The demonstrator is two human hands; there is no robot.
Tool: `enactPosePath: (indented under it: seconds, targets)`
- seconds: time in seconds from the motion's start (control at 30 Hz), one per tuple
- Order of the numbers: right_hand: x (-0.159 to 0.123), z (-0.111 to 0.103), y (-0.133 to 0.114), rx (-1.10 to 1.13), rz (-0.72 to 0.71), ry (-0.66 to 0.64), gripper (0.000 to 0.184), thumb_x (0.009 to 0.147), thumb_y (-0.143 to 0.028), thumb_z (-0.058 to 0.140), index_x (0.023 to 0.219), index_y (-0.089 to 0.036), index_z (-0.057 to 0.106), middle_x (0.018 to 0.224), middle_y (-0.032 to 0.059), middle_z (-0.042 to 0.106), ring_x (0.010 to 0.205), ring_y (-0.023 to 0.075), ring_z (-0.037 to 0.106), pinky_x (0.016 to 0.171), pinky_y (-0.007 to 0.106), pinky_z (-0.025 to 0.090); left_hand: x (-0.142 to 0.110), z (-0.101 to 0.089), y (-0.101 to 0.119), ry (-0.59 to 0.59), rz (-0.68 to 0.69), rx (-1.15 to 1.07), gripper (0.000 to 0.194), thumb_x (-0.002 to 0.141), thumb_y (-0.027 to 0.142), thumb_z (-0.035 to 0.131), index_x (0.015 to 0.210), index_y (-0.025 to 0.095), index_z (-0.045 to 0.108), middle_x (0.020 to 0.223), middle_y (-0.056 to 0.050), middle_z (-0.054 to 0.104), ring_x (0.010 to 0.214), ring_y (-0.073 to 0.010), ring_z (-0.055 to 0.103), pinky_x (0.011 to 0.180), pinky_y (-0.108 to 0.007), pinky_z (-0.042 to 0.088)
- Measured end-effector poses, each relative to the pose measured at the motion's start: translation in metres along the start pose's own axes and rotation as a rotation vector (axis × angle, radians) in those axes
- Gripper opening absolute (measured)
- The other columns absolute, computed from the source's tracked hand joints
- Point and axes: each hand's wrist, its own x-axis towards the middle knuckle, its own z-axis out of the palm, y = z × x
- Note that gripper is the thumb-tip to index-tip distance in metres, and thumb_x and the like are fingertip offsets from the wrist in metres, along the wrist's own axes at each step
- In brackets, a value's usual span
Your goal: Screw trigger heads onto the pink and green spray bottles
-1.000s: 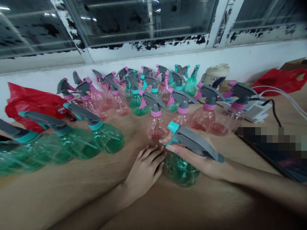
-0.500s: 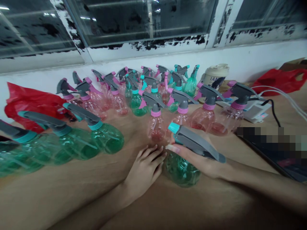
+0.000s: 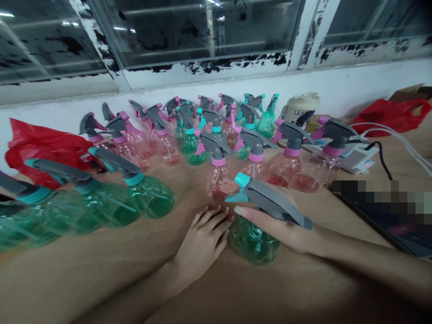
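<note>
Presently, the green spray bottle [image 3: 255,245] appears to stand on the table [image 3: 118,252], within the right hand [image 3: 285,231], whose grip is closed around its upper part, below the grey spray head [image 3: 270,198]. Its long axis is nearly vertical, and the turquoise nozzle [image 3: 242,179] points to the left. The left hand [image 3: 202,247] rests just left of the bottle, fingers loosely spread, holding nothing; whether it touches, I cannot tell. Pink bottles [image 3: 219,180] stand just beyond, other green bottles [image 3: 151,195] farther left.
</note>
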Motion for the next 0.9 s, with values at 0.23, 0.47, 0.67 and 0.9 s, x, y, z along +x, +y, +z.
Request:
enactPosePath:
  seconds: [0.23, 0.47, 0.67, 0.9]
  targets:
    - [-0.0007, 0.0002, 0.0002, 0.085, -0.014, -0.012, 0.021, 0.083, -0.031, 0.059, 0.1, -0.021, 0.064, 0.09, 0.0018, 0.067, 0.068, 0.0129, 0.063, 0.065, 0.028, 0.051, 0.0008, -0.0003, 0.001, 0.007, 0.001, 0.017, 0.033, 0.089, 0.016, 0.051, 0.121, 0.017, 0.056, 0.119, -0.006, 0.062, 0.115, -0.0239, 0.05, 0.097, -0.044, 0.036]
    - [0.0016, 0.0025, 0.0005, 0.161, -0.033, -0.001, 0.016, 0.083, -0.029, 0.06, 0.093, -0.018, 0.062, 0.085, 0.0012, 0.064, 0.075, 0.0137, 0.063, 0.067, 0.027, 0.05, 0.0007, -0.0011, 0.0006, 0.006, -0.005, 0.024, 0.032, 0.086, 0.015, 0.054, 0.118, 0.018, 0.059, 0.114, -0.005, 0.065, 0.113, -0.0247, 0.051, 0.096, -0.044, 0.036]
    - [0.003, 0.0048, -0.0007, 0.102, -0.043, 0.063, 0.015, 0.081, -0.032, 0.061, 0.076, -0.018, 0.056, 0.064, -0.0051, 0.052, 0.052, 0.0071, 0.048, 0.047, 0.021, 0.039, 0.0011, -0.0005, -0.0019, 0.045, 0.018, 0.019, 0.022, 0.086, 0.015, 0.053, 0.104, 0.02, 0.065, 0.113, -0.004, 0.065, 0.113, -0.025, 0.052, 0.097, -0.045, 0.036]
    - [0.0067, 0.0026, 0.0004, 0.098, -0.077, -0.015, 0.021, 0.083, -0.038, 0.057, 0.091, -0.019, 0.061, 0.084, 0.0019, 0.062, 0.073, 0.0135, 0.06, 0.067, 0.028, 0.05, 0.0035, -0.0021, -0.0018, 0.089, 0.048, 0.007, 0.025, 0.087, 0.014, 0.046, 0.105, 0.02, 0.063, 0.114, -0.005, 0.064, 0.108, -0.0248, 0.055, 0.094, -0.047, 0.038]
